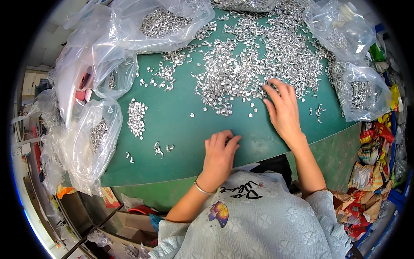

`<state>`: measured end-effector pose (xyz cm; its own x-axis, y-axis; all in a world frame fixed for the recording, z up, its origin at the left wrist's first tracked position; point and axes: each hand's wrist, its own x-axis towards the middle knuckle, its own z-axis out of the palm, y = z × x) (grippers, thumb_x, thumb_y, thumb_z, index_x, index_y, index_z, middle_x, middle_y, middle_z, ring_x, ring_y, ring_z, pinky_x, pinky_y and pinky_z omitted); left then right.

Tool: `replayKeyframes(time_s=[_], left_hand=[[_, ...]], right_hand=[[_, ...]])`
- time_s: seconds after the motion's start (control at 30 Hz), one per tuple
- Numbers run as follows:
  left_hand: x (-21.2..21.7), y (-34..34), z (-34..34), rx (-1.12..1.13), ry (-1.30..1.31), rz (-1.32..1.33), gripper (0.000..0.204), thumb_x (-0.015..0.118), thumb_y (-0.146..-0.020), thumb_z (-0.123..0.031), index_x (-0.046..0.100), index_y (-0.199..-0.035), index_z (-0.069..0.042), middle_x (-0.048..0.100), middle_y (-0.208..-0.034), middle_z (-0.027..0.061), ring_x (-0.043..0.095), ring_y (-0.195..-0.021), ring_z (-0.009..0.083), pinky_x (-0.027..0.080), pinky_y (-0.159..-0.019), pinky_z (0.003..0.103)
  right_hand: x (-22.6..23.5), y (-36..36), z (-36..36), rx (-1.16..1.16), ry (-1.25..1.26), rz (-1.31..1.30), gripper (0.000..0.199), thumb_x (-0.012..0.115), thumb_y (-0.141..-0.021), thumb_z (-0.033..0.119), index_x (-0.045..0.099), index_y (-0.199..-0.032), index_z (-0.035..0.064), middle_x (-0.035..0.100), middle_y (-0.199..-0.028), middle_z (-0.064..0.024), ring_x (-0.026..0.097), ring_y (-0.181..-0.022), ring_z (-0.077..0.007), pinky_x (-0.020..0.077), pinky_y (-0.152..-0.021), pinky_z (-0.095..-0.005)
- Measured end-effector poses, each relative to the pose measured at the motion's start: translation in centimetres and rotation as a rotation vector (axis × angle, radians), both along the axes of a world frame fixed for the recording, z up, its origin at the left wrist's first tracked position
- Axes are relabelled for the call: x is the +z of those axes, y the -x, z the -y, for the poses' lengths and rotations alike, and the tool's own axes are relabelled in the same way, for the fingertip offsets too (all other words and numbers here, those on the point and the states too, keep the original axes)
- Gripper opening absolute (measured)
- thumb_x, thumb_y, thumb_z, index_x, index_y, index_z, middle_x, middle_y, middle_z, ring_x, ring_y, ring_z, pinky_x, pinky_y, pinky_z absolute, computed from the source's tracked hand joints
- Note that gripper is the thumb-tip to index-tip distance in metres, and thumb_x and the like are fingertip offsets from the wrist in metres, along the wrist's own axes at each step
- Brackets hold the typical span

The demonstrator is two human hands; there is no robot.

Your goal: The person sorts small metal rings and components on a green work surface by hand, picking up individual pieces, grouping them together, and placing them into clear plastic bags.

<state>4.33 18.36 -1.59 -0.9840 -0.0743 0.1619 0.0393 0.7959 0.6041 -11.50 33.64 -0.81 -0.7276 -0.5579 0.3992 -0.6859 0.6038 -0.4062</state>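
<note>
Small curved silver metal pieces lie in a wide loose pile (233,71) across the green tabletop (172,121). My right hand (282,110) is at the pile's near right edge, thumb and forefinger apart, its fingertips touching or just over the pieces. Closer to my body, my left hand (219,155) rests low over the table with fingers curled in toward the thumb; whatever they hold, if anything, is hidden. A tight cluster of small metal pieces (136,118) sits left of my left hand, with a few loose curved pieces (158,149) below it.
Clear plastic bags with metal pieces line the table's left side (97,134), far side (166,26) and right side (360,93). Colourful packages (366,172) stand on a rack to the right. Beneath the table's near left edge are cardboard boxes (138,222).
</note>
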Motion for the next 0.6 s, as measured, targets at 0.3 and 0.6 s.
replayKeyframes(time_s=[0.3, 0.6], left_hand=[[-0.7, -3.9, 5.6, 0.51, 0.243, -0.039, 0.027, 0.054, -0.075, 0.006, 0.059, -0.098, -0.008, 0.054, -0.105, 0.0096, 0.049, -0.1, 0.0279, 0.032, -0.085, 0.039], [0.9, -0.3, 1.2, 0.228, 0.04, -0.046, 0.031, 0.066, -0.077, -0.002, 0.061, -0.107, -0.007, 0.056, -0.105, 0.0097, 0.052, -0.1, 0.0264, 0.035, -0.088, 0.036]], right_hand=[[1.5, -5.0, -2.1, 0.234, -0.085, 0.249, 0.035, 0.064, -0.077, 0.002, 0.058, -0.112, 0.0014, 0.053, -0.124, -0.0112, 0.045, -0.122, -0.0322, 0.0388, -0.095, -0.0417], [1.0, -3.3, -2.1, 0.129, -0.018, 0.055, 0.023, 0.067, -0.074, 0.002, 0.065, -0.096, 0.0042, 0.06, -0.102, -0.0085, 0.053, -0.096, -0.029, 0.0394, -0.083, -0.0378]])
